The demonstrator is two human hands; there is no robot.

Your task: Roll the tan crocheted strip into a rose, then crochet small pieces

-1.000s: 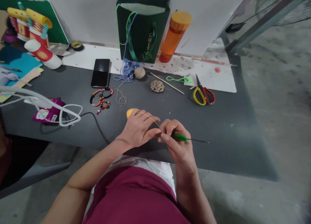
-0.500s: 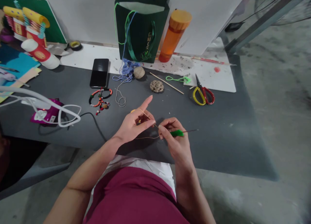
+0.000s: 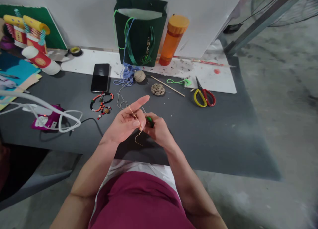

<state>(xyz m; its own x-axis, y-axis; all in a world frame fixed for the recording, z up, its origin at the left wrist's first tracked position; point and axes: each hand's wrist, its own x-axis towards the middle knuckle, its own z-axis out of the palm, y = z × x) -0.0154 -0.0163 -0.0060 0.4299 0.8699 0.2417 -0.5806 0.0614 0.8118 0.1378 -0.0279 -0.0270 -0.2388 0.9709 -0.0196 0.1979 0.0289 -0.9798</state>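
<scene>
From my remote station I see the left hand (image 3: 123,122) and the right hand (image 3: 157,129) almost touching above a dark grey desk mat (image 3: 223,146). The right hand is clenched around a slim green-handled crochet hook (image 3: 149,120). Its thin metal shaft runs up and to the left, with its tip just beside a strand of thin tan twine (image 3: 134,115). The left hand is nearer the strand, which lies diagonally across its fingers and ends in a short, loose tail dangling towards the mat. It seems to be pinching the strand, though I cannot tell exactly which fingers pin it; one long finger (image 3: 142,103) points up and away. A coiled tan twine rosette (image 3: 158,89) sits on the mat beyond the hands. Compared with the earlier frame, the hook no longer points right, the hands have closed their gap, and the yellow object by the left hand is no longer visible.
</scene>
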